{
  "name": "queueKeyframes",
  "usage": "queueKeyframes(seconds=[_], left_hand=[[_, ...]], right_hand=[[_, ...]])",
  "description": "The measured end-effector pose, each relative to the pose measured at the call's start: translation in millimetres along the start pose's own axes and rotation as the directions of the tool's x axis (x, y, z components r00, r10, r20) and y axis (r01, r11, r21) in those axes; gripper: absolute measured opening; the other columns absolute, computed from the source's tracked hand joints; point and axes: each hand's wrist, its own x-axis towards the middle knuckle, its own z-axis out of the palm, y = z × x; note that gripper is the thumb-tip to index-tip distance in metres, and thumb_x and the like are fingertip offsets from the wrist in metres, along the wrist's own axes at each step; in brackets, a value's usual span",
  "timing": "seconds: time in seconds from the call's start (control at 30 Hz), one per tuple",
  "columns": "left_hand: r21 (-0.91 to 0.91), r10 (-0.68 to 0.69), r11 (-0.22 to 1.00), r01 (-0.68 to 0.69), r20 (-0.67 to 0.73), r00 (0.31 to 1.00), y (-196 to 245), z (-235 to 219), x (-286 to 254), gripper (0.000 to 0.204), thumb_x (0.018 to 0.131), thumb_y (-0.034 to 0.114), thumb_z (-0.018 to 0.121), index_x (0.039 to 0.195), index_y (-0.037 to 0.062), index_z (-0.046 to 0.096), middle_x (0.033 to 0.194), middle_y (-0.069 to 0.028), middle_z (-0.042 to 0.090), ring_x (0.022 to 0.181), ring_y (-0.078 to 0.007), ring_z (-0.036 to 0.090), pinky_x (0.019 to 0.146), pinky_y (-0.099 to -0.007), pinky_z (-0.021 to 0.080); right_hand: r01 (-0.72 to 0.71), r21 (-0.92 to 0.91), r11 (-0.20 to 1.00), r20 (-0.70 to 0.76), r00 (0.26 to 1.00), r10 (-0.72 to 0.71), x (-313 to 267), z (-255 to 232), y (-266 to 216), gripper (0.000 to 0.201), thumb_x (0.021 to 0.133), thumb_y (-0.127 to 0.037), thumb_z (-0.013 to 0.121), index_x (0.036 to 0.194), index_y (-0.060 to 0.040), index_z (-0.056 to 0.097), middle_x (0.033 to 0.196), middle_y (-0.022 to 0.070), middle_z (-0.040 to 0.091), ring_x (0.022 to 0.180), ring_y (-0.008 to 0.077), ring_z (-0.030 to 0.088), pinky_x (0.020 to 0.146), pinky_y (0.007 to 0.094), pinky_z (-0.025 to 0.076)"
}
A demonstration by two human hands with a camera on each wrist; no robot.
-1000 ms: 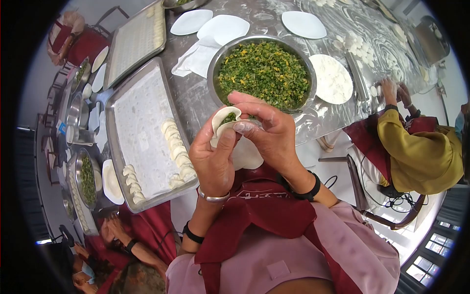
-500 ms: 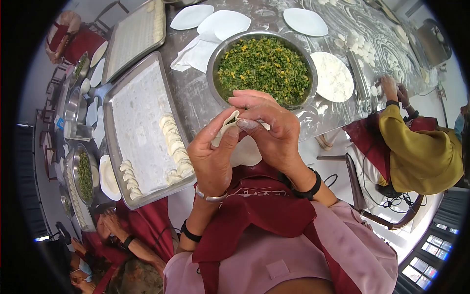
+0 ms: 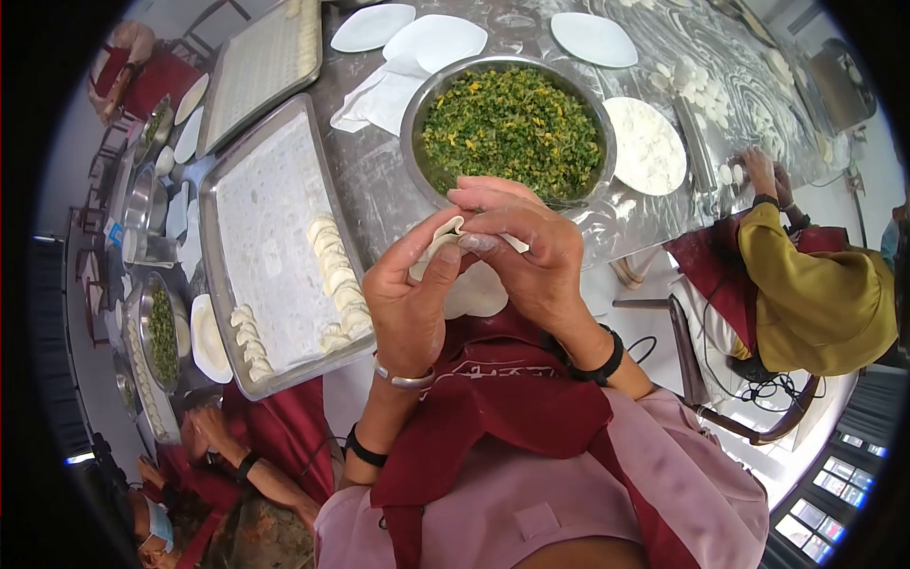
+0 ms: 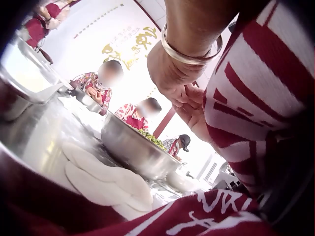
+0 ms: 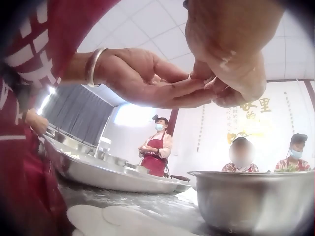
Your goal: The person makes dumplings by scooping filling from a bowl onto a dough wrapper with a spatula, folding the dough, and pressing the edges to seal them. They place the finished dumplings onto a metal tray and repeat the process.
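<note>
In the head view, a white dough wrapper (image 3: 443, 237) is held between both hands, folded over at its top, its filling mostly hidden. My left hand (image 3: 408, 299) grips its left side, thumb across the front. My right hand (image 3: 536, 251) pinches its right edge with thumb and forefinger. Below the hands, flat round wrappers (image 3: 477, 292) lie at the table's edge, also visible as overlapping wrappers (image 4: 106, 182) in the left wrist view. Beyond the fingers stands a steel bowl (image 3: 413, 156) of chopped green and yellow filling (image 3: 512, 133). Both wrist views hide the held dough behind the fingers.
Left of the hands, a lined tray (image 3: 270, 237) holds rows of shaped dumplings (image 3: 336, 275). A plate of flour (image 3: 646, 147) sits right of the bowl, with white plates (image 3: 594, 40) and a cloth (image 3: 379, 102) behind. Another person (image 3: 806, 294) works at the right.
The wrapper's opening has narrowed and its green filling has gone mostly out of sight. My right thumb and fingers have closed in along the edge; both hands stay nearly in place.
</note>
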Motion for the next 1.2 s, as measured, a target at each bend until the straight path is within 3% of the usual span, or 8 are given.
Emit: queueKeyframes(seconds=[0.07,0.17,0.27,0.47,0.77,0.87,1.07,1.2], left_hand=[[0.014,-0.019,1.000,0.019,0.022,1.000,0.6,-2.0,0.3,0.036,0.097,0.007,0.057,0.130,-0.0092,0.052,0.120,-0.0171,0.062,0.109,-0.0240,0.063,0.095,-0.0384,0.054],[-0.016,-0.044,0.999,0.045,0.053,0.998,5.4,0.4,0.5,0.038,0.098,0.007,0.056,0.132,-0.0091,0.051,0.121,-0.0172,0.062,0.110,-0.0241,0.063,0.095,-0.0380,0.054],[-0.029,-0.051,0.998,0.053,0.072,0.996,5.1,-0.4,0.3,0.041,0.098,0.009,0.057,0.134,-0.0087,0.049,0.124,-0.0168,0.060,0.112,-0.0238,0.062,0.096,-0.0373,0.053],[0.058,-0.112,0.992,0.107,0.082,0.990,12.7,-4.4,-1.2,0.044,0.098,0.011,0.056,0.136,-0.0085,0.047,0.128,-0.0161,0.058,0.115,-0.0231,0.060,0.097,-0.0368,0.053],[0.411,-0.143,0.911,0.007,0.300,0.943,23.5,-16.8,6.0,0.041,0.096,0.001,0.049,0.135,-0.0101,0.048,0.126,-0.0177,0.060,0.112,-0.0221,0.061,0.096,-0.0355,0.053],[0.339,-0.218,0.933,0.123,0.261,0.940,21.4,-19.0,4.5,0.044,0.094,-0.001,0.050,0.137,-0.0094,0.046,0.129,-0.0177,0.058,0.114,-0.0216,0.060,0.096,-0.0345,0.052],[0.345,-0.099,0.939,0.016,0.223,0.970,21.3,-13.2,4.8,0.056,0.088,-0.004,0.053,0.142,-0.0068,0.041,0.124,-0.0176,0.061,0.116,-0.0196,0.058,0.094,-0.0306,0.051],[0.080,-0.121,0.991,0.108,0.180,0.976,26.7,-2.3,-1.8,0.055,0.089,0.000,0.059,0.141,-0.0075,0.041,0.124,-0.0169,0.061,0.113,-0.0211,0.060,0.093,-0.0335,0.053]], right_hand=[[0.026,-0.054,0.998,0.042,0.999,-0.023,1.2,-4.9,0.0,0.025,0.076,0.001,0.075,0.100,-0.0034,0.071,0.114,0.0118,0.069,0.115,0.0285,0.062,0.090,0.0367,0.052],[-0.211,0.005,0.978,0.053,0.976,0.210,5.8,-6.6,-19.7,0.027,0.075,-0.001,0.076,0.102,-0.0046,0.071,0.119,0.0122,0.068,0.117,0.0295,0.060,0.090,0.0377,0.052],[-0.250,0.121,0.961,0.105,0.966,0.238,2.7,-6.6,-12.7,0.029,0.076,-0.002,0.076,0.104,-0.0055,0.071,0.122,0.0126,0.066,0.120,0.0295,0.059,0.092,0.0387,0.051],[0.039,-0.049,0.998,0.107,0.994,-0.033,0.9,-6.7,-3.3,0.028,0.072,-0.001,0.076,0.099,-0.0055,0.071,0.119,0.0115,0.068,0.118,0.0327,0.060,0.094,0.0407,0.050],[0.170,-0.110,0.979,0.174,0.973,-0.149,0.1,-10.1,-3.7,0.028,0.066,0.004,0.075,0.092,-0.0032,0.068,0.114,0.0123,0.068,0.115,0.0353,0.061,0.092,0.0419,0.052],[0.125,-0.211,0.969,0.208,0.975,-0.081,-3.9,-12.4,-4.0,0.032,0.066,0.004,0.075,0.097,-0.0042,0.068,0.115,0.0125,0.068,0.116,0.0359,0.060,0.094,0.0425,0.051],[0.051,-0.134,0.990,0.231,0.973,-0.019,3.2,-14.8,-18.4,0.031,0.070,0.000,0.075,0.101,-0.0034,0.072,0.124,0.0094,0.066,0.124,0.0331,0.055,0.100,0.0418,0.046],[-0.063,0.024,0.998,0.139,0.988,0.059,-1.6,-14.8,-8.7,0.026,0.075,0.000,0.074,0.101,-0.0029,0.071,0.123,0.0125,0.066,0.122,0.0313,0.057,0.100,0.0396,0.046]])
